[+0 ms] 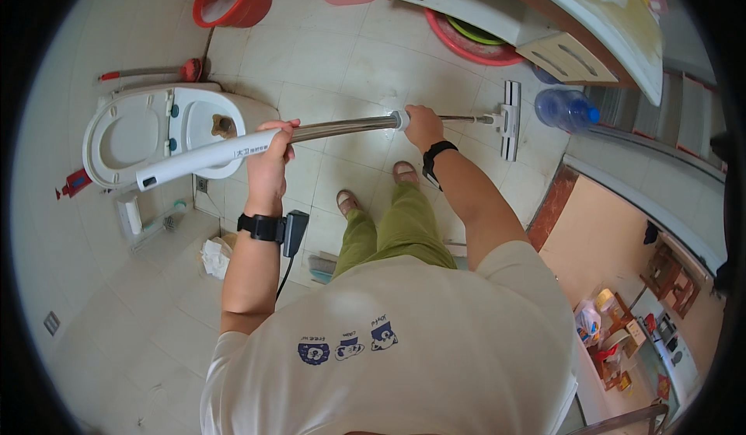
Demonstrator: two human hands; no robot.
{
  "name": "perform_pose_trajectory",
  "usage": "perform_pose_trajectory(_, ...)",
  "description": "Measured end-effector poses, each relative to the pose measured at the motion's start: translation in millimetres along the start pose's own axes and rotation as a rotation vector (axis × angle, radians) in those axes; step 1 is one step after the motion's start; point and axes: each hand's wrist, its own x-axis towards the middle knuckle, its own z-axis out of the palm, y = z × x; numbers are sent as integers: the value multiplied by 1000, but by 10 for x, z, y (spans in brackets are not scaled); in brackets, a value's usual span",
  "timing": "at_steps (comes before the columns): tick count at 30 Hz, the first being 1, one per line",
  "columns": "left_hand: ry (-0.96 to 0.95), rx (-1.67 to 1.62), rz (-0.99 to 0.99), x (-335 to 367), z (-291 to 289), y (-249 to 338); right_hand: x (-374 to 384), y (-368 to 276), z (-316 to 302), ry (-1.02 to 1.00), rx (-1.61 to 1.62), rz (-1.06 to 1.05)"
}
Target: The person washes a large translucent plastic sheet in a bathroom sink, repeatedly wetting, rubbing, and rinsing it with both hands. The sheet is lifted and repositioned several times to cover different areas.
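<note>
My left hand (268, 163) grips the white plastic handle (214, 157) of a long, metal-poled mop (346, 126); my right hand (424, 129), apart, clamps its silvery pole (466, 118). The flat grey-and-white head (510, 121) (near a blue plastic bottle (563, 111)) is toward the tiled floor's (334, 69) right edge; far left, a round red bucket (252, 6).

Bathroom floor (342, 69) around us
We see a toilet (186, 118) along the left edge, a red bucket (252, 6) beyond it, a blue water jug (566, 110) near the right edge.
</note>
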Motion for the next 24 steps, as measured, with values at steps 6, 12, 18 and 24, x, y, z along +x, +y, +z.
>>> perform_pose_trajectory(6,209,-8,130,19,-788,93,224,-760,420,-50,45,-108)
perform_pose_trajectory(12,531,3,253,-678,-1823,414,368,-1993,773,-348,19,-279)
perform_pose_trajectory(18,906,62,237,-1736,-2507,423,-131,-2925,1328,-511,59,-558)
perform_pose_trajectory(24,1069,177,196,-2767,-2706,580,-958,-3456,1486,-747,47,-765)
